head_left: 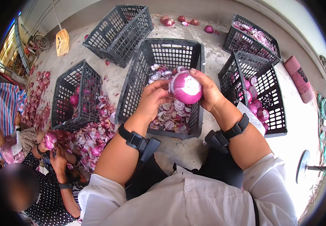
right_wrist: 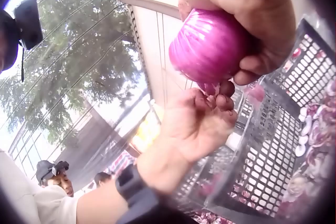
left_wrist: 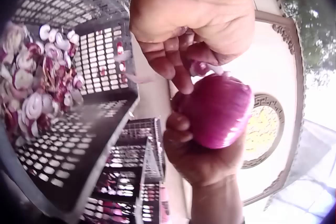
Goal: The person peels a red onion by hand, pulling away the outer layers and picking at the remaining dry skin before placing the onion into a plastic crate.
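A large, shiny purple onion [head_left: 186,88] with a white cut end is up over the middle black crate [head_left: 133,88]. My right hand [head_left: 209,91] grips it from the side, thumb on top, and the right wrist view shows those fingers curled round it. At its other side my left hand [head_left: 152,98] pinches a small strip of onion skin [left_wrist: 199,68] between thumb and fingers, right at the onion's end. Below, sliced onion ends and peel [head_left: 170,116] lie in the middle crate. A pale strip of peel [left_wrist: 140,78] shows beside the left hand in the left wrist view.
Right of me, a crate [head_left: 280,113] holds whole purple onions; behind it another crate [head_left: 229,43] holds trimmings. More crates stand at left beside heaped onion skins [head_left: 95,139]. A person [head_left: 44,192] at lower left handles an onion. A yellow scoop [head_left: 62,43] leans behind.
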Tool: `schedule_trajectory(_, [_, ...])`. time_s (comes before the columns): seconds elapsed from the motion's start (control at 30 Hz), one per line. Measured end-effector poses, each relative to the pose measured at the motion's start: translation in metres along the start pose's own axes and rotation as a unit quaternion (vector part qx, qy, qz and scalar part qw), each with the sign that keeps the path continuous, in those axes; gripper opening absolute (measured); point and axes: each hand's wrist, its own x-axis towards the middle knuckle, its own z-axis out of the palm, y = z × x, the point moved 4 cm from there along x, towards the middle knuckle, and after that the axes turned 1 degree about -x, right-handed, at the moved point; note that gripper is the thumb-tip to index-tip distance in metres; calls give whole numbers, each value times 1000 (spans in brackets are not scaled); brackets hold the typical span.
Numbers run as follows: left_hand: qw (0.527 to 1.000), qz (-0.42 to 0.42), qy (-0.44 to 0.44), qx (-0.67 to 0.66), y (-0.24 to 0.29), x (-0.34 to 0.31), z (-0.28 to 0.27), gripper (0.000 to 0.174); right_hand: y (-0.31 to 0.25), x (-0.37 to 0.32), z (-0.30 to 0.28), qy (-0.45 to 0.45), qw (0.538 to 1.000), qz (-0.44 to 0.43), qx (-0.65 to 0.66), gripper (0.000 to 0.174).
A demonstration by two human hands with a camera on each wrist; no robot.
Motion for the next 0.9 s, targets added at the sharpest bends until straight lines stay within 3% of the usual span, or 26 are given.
schedule_trajectory(0.17, [999, -13, -28, -31, 7, -2, 12, 46, -3, -6, 6, -14, 999, 10, -44, 43])
schedule_trajectory(0.33, [999, -6, -45, -9, 8, -4, 15, 52, -1, -1, 2, 11, 997, -38, -60, 49])
schedule_trajectory(0.43, [1000, -2, -13, 26, 7, -2, 13, 51, 4, 3, -4, 23, 996, -43, -74, 55])
schedule_trajectory(0.63, [996, 37, 22, 76, 9, -4, 15, 51, 1, -4, 5, 3, 991, -45, -129, 79])
schedule_trajectory(0.77, [991, 61, 0, 118, 8, -5, 13, 51, 2, -3, 3, -2, 983, -51, -176, 92])
schedule_trajectory(0.9, [987, 57, -26, 146, 8, -2, 7, 50, 2, -1, 1, -21, 979, -49, -197, 87])
